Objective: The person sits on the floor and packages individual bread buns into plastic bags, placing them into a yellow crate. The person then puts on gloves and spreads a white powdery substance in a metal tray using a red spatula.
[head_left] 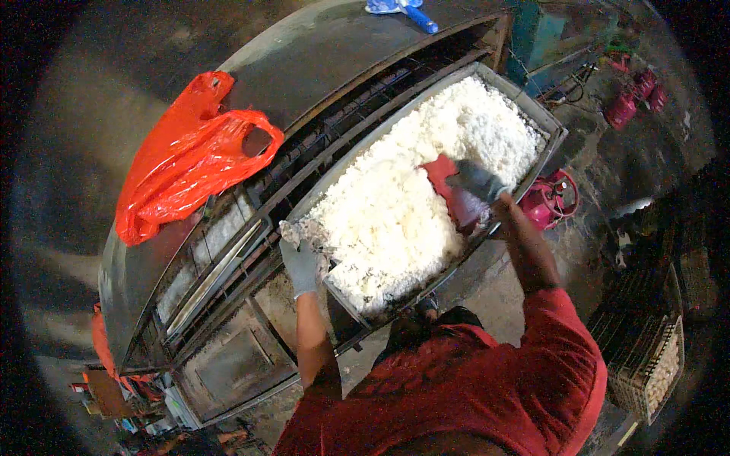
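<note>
A long metal trough (559,125) is heaped with white crumbly material (395,197), whose kind I cannot make out. Over its right part, my right hand (477,182), in a dark grey glove, grips a red flat scoop-like piece (445,190) that presses into the white heap. At the trough's near left end, my left hand (299,267), in a light grey glove, has its fingers closed on a crumpled greyish rag (308,234) against the rim. Some dark specks show in the white material near that end.
An orange plastic bag (190,163) lies on the metal counter (304,57) beyond the trough. A blue-handled tool (414,14) rests at its far edge. Pink gas cylinders (544,201) stand on the floor to the right. A crate (654,372) with pale round items sits at the lower right.
</note>
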A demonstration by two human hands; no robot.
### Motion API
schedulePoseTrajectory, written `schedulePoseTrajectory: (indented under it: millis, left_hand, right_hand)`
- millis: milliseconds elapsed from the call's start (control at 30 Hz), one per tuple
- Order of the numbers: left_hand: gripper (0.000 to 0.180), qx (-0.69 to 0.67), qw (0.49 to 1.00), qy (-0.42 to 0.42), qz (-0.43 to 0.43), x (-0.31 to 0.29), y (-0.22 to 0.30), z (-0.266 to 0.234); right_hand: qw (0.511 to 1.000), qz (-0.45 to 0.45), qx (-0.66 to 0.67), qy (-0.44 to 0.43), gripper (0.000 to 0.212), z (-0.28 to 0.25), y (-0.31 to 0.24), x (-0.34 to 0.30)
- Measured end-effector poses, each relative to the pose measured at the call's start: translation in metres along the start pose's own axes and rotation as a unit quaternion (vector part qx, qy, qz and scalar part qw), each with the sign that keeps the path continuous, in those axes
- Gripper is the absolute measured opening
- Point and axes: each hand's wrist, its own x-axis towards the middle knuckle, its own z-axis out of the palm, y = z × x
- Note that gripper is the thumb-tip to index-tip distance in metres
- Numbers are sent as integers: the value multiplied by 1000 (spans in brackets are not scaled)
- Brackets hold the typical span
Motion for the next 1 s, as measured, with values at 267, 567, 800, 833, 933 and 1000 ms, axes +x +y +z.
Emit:
schedulePoseTrajectory:
  millis: [267,567,800,833,933,1000]
  left_hand:
    - [68,-371,924,55,-76,-12,-5,-4]
    - [44,-422,898,48,-115,29,-39,-33]
    - [47,-84,992,39,80,22,20,-14]
    - [48,-59,993,68,80,20,10,-25]
    - [51,-10,990,103,96,31,-11,-31]
    - [52,-7,990,54,133,33,5,-11]
  right_hand:
    - [877,-417,-224,85,16,59,27,46]
    - [910,-397,-52,-107,26,19,-254,-27]
    - [902,-408,-98,-104,30,-13,-248,-118]
    - [890,-421,-105,-136,24,-18,-259,-119]
    - [872,-386,-110,-280,19,-2,-272,-130]
    - [835,-502,-174,-142,12,75,-217,-140]
